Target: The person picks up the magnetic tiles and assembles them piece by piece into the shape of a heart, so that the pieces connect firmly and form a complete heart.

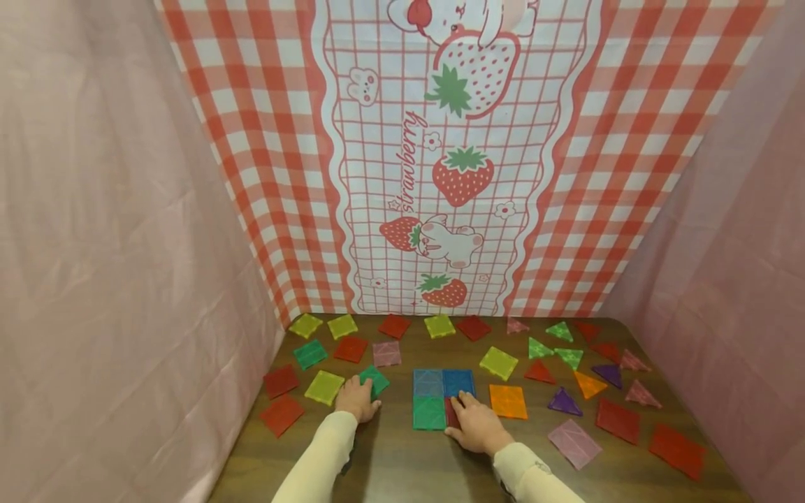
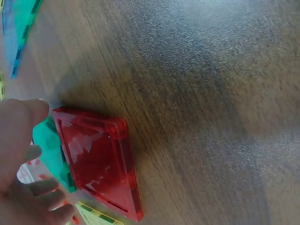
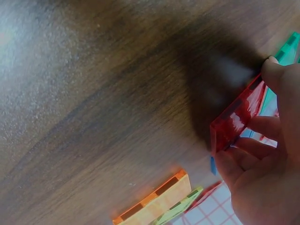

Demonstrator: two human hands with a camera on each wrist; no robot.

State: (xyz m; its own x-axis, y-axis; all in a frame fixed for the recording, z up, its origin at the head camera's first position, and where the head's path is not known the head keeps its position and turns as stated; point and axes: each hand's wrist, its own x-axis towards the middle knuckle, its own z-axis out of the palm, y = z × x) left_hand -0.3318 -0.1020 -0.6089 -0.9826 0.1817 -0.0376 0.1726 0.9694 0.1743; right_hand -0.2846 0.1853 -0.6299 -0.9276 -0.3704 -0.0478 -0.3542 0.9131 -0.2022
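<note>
Red tile (image 3: 234,119) is pinched in the right grip (image 1: 478,423), at the near right corner of a square with a green tile (image 1: 429,413) on its left and a blue tile (image 1: 459,380) behind it. Left grip (image 1: 356,400) is at a loose green tile (image 1: 376,381) with a second red tile (image 2: 96,159) right by it, but can't tell if it's actually holding either. Orange tile (image 1: 508,402) sits nearby on the desk (image 1: 390,461), purple triangles (image 1: 565,402) further right, checkered cloth (image 1: 277,150) at the back.
</note>
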